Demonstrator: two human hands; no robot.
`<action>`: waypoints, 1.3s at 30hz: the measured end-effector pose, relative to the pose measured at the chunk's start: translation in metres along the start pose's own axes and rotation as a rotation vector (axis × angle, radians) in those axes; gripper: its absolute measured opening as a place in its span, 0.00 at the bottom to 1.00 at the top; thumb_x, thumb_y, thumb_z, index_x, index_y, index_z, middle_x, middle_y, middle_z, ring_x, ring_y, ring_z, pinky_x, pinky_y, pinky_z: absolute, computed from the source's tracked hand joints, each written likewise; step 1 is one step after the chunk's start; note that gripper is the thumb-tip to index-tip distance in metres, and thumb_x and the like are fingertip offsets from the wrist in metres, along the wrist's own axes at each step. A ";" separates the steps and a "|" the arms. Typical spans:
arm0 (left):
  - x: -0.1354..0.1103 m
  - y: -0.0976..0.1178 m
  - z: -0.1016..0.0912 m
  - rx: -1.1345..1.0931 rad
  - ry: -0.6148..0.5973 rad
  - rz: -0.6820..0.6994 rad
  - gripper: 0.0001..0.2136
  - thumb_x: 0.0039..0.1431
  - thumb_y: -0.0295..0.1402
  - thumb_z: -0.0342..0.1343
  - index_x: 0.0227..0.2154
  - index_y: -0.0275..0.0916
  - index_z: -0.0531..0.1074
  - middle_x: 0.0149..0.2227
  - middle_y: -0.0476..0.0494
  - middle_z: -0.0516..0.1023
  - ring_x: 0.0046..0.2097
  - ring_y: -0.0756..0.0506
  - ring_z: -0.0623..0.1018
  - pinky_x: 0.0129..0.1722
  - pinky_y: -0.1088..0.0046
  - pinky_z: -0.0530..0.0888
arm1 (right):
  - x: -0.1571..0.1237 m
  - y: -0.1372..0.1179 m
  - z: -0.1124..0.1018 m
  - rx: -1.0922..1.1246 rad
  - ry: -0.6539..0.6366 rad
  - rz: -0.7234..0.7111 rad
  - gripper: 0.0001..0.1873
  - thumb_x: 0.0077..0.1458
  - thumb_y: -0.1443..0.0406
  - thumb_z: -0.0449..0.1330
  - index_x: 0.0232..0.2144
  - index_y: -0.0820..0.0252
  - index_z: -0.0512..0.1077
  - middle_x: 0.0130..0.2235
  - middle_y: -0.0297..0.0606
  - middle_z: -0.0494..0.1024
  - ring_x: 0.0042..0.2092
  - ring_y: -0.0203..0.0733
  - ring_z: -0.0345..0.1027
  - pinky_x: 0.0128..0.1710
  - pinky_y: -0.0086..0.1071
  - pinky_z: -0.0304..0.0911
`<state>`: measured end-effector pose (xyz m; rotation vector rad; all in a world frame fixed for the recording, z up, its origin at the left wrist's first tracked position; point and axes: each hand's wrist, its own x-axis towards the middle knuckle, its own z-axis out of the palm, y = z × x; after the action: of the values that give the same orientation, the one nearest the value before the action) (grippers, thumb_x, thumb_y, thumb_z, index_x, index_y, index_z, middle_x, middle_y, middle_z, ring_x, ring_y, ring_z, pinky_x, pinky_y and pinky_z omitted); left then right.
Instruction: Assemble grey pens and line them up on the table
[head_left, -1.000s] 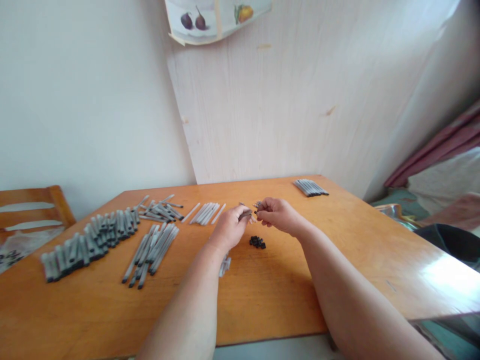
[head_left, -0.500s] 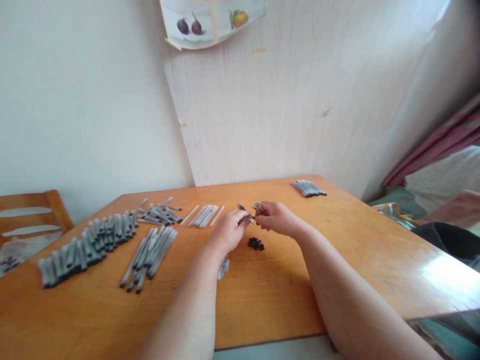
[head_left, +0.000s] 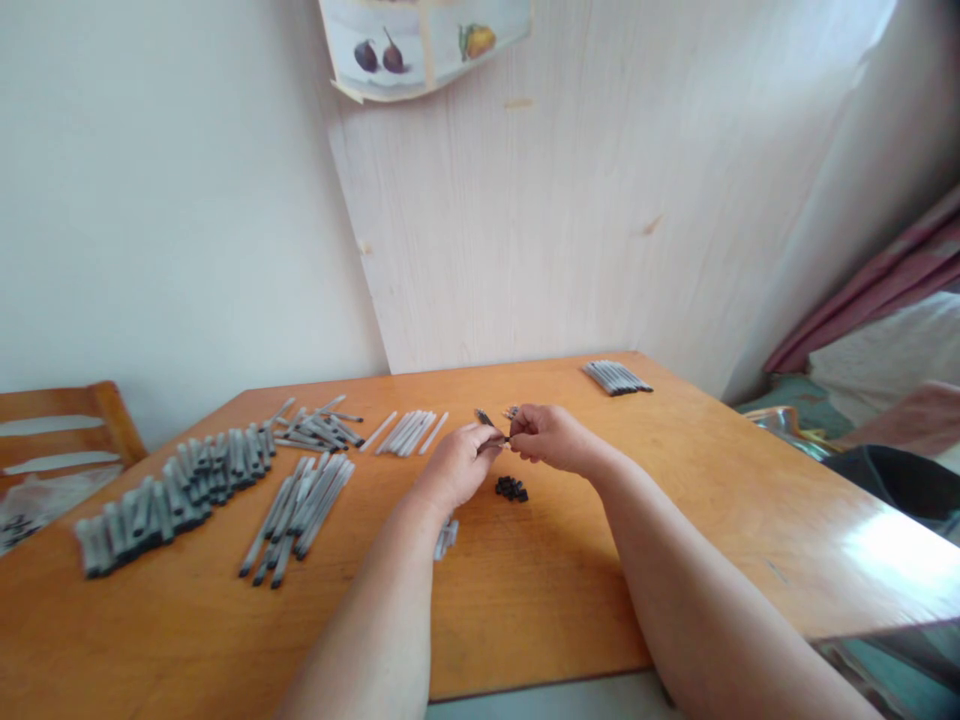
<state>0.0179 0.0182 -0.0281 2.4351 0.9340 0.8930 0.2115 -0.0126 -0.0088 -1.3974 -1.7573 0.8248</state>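
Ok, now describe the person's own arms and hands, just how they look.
Both arms are bare, and no sleeve shows anywhere up to the lower edge of the picture. The left forearm and right forearm are broad and rounded. The left hand and right hand wear no gloves. No watch or bracelet shows at either wrist, and the fingers are too small to check for rings.

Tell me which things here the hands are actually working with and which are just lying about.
In hand: grey stick pinched between left hand and right hand; pile of small black pieces close by them.
Lying about: row of grey tubes, loose grey sticks, far bundle, wooden chair, fruit picture.
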 end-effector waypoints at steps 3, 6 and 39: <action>0.000 -0.001 0.000 0.000 -0.005 0.006 0.11 0.63 0.32 0.53 0.45 0.44 0.78 0.40 0.44 0.80 0.43 0.46 0.77 0.44 0.69 0.72 | -0.001 -0.002 -0.001 -0.030 -0.008 -0.003 0.03 0.46 0.69 0.59 0.28 0.59 0.68 0.23 0.32 0.73 0.24 0.33 0.66 0.22 0.24 0.58; 0.000 -0.001 0.001 -0.010 -0.013 0.009 0.12 0.63 0.32 0.53 0.45 0.44 0.78 0.41 0.44 0.80 0.44 0.45 0.78 0.45 0.69 0.72 | -0.003 -0.005 -0.002 -0.091 0.003 -0.020 0.03 0.46 0.69 0.58 0.27 0.59 0.68 0.23 0.32 0.73 0.24 0.32 0.65 0.22 0.24 0.56; 0.001 0.014 -0.003 -0.291 -0.039 -0.108 0.15 0.62 0.38 0.51 0.44 0.39 0.79 0.30 0.50 0.78 0.32 0.50 0.72 0.35 0.74 0.69 | -0.004 -0.009 -0.006 0.233 -0.050 0.007 0.09 0.52 0.60 0.62 0.29 0.60 0.69 0.25 0.33 0.74 0.27 0.33 0.66 0.30 0.27 0.62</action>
<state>0.0230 0.0095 -0.0181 2.1290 0.8476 0.8732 0.2127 -0.0185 0.0015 -1.2389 -1.6343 1.0402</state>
